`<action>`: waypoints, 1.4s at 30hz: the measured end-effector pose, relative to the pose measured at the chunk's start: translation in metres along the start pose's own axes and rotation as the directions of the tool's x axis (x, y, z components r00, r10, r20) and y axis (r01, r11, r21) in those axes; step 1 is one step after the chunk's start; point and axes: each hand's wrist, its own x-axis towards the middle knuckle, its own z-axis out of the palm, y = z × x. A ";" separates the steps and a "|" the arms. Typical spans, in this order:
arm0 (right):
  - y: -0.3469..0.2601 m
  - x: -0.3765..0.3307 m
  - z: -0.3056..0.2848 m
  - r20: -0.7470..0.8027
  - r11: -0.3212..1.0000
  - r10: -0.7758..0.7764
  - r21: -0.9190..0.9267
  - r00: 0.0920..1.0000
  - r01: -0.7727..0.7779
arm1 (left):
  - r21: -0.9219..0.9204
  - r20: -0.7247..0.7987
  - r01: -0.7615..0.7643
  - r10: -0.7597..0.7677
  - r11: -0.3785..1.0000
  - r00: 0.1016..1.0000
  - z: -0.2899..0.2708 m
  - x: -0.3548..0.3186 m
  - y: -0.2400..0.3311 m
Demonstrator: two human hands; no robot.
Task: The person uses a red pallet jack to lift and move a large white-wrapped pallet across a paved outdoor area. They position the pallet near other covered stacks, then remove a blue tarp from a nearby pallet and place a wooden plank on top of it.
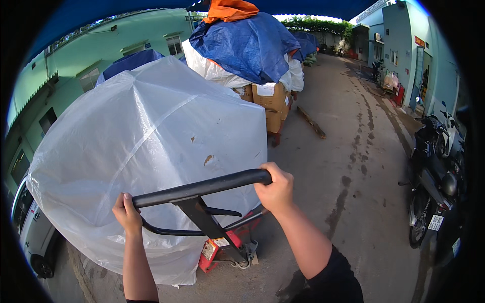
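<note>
Both my hands grip the black looped handle (202,188) of a pallet jack, one at each upper corner. My left hand (127,213) is closed round the left end of the bar. Round the right end wraps my right hand (275,187), slightly higher in view. A black release lever (224,211) sits inside the loop, with no finger on it. Below, the red pallet jack body (208,252) shows in part. Right in front stands a large load under translucent plastic sheeting (151,131), which hides the goods and the jack's forks.
Beyond stand stacked cardboard boxes (270,103) under a blue tarp (247,45) with an orange sheet (230,10) on top. A wooden plank (311,122) lies on the concrete lane. Motorbikes (432,182) line the right side; a car (35,227) is at left.
</note>
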 end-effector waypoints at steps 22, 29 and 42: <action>0.239 0.183 0.381 0.274 0.926 0.050 0.347 0.960 -0.148 | 0.622 -0.228 0.166 -0.026 0.766 0.973 0.170 0.030 0.044; 0.222 0.178 0.522 0.305 0.890 0.055 0.416 0.951 -0.185 | 0.655 -0.195 0.163 -0.043 0.738 0.980 0.197 0.059 0.023; 0.110 0.114 0.713 0.350 0.653 -0.189 0.743 0.918 -0.148 | 0.736 -0.501 0.459 -0.056 0.498 0.864 0.092 0.110 -0.099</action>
